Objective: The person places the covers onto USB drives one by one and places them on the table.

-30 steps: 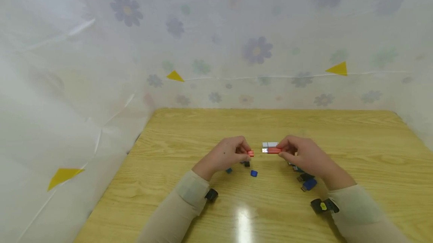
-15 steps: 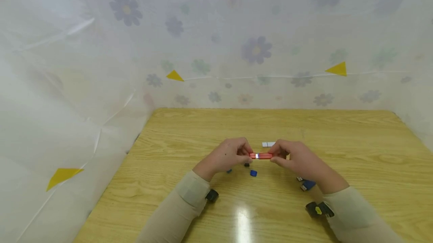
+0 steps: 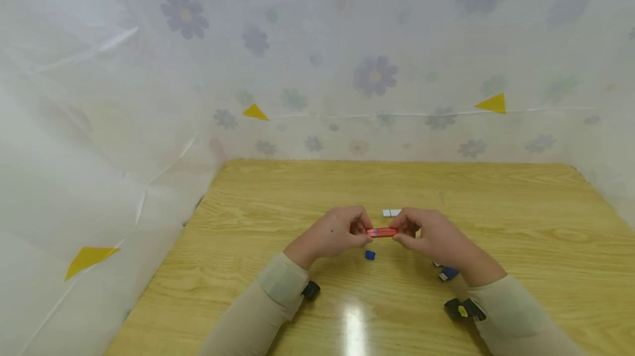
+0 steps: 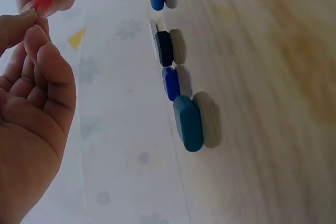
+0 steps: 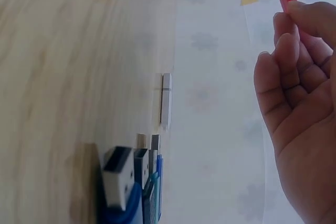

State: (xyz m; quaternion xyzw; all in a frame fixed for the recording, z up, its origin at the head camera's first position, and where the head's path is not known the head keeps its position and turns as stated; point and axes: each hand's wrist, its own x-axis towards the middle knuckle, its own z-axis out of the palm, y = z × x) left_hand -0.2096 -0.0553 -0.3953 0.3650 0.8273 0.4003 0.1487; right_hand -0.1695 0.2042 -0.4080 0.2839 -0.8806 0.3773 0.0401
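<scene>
head view: red drive (image 3: pixel 387 232) and cap (image 3: pixel 371 232), apart a second ago, now meet; left hand (image 3: pixel 339 230) pinches cap, right hand (image 3: pixel 430 235) drive; capping seems nearly done.

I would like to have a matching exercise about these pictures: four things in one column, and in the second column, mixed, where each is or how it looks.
Things:
1. red stick
2. white stick
3. blue stick
4. yellow triangles

Places and states:
A. on the wall covering
B. lying on the table, its metal plug bare
C. pinched by the left hand and the right hand
D. lying on the table, a thin dark line across it

Right pairs: 1-C, 2-D, 3-B, 4-A
</scene>
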